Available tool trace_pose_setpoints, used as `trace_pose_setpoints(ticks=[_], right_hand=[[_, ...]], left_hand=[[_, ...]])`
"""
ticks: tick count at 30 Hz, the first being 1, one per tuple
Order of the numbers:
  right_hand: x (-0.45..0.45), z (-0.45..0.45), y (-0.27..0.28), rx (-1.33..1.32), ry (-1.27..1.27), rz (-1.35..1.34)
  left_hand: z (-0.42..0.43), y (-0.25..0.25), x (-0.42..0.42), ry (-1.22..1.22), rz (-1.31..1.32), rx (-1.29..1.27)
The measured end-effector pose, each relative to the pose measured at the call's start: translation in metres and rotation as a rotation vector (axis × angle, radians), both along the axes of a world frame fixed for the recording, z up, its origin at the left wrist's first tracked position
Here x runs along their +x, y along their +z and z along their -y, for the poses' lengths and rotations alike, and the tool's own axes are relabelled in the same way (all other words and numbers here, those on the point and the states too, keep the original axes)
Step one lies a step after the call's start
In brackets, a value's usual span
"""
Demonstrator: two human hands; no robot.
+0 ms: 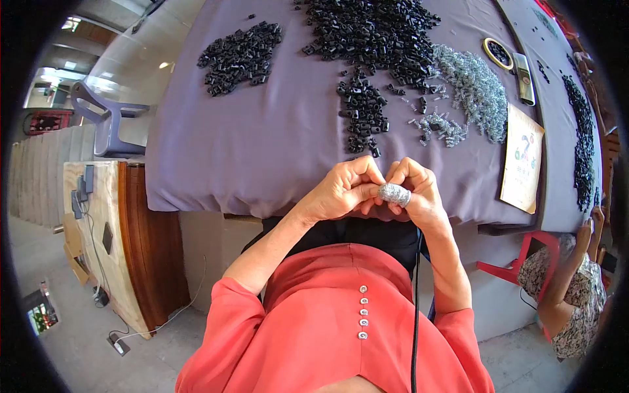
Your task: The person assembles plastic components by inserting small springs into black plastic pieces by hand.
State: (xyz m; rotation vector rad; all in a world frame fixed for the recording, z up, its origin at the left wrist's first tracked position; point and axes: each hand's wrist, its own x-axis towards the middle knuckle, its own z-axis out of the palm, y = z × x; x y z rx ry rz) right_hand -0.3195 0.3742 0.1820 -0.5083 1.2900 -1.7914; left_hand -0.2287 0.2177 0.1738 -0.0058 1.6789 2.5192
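My left hand (344,190) and my right hand (417,190) meet at the near edge of the purple cloth-covered table (282,144). Fingertips are pinched together on both hands, and whatever lies between them is too small to make out. A grey wrapping (395,194) covers my right thumb. Just beyond my hands lies a narrow group of small black parts (363,108), joined to a bigger black pile (373,33). Small clear or silvery coils (475,88) are heaped to the right of it.
Another black pile (242,57) lies at the left. A printed sheet (522,160), a tape roll (498,54) and a metallic box (524,78) are at the right. A co-worker (570,288) sits at far right, near a long black row (580,144).
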Motion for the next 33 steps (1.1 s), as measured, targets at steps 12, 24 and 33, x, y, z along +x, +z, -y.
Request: trace_pose_setpoints(ticks=[12, 24, 33], right_hand=[[0.009, 0.002, 0.004, 0.123, -0.099, -0.077], [0.011, -0.001, 0.007, 0.014, -0.107, -0.352], [0.01, -0.001, 0.004, 0.194, -0.212, -0.578]], left_hand=[[-0.002, -0.001, -0.001, 0.051, -0.007, -0.004], [0.005, -0.002, -0.004, 0.105, 0.07, 0.228], [0.004, -0.001, -0.006, 0.102, 0.084, 0.213]])
